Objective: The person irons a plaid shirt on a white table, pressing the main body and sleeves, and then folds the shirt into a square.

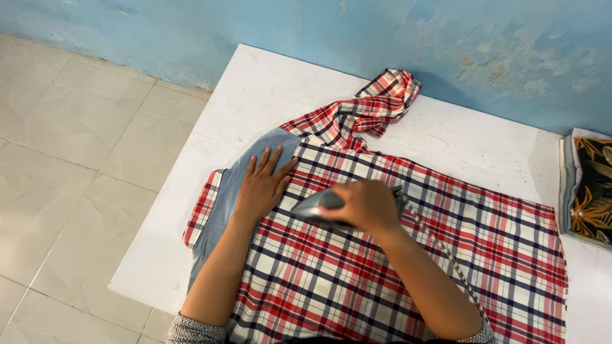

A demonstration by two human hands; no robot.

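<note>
On the white table (268, 95) | plaid shirt (408, 255) spread flat, sleeve (376, 105) still rumpled | left hand (261, 188) fingers released, pressing the blue panel (255, 156) | right hand (366, 205) grasping the iron (315, 205) mid-shirt | folded cloth (590, 188) beside; ironing seems partway.

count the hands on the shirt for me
2. The left hand lies flat, fingers spread, on the plaid shirt near its blue yoke. The right hand grips the iron mid-shirt. None seem hidden.

wall (484, 38) — worn blue paint | floor (70, 146) — pale tiles | table (268, 95) — white top
</note>
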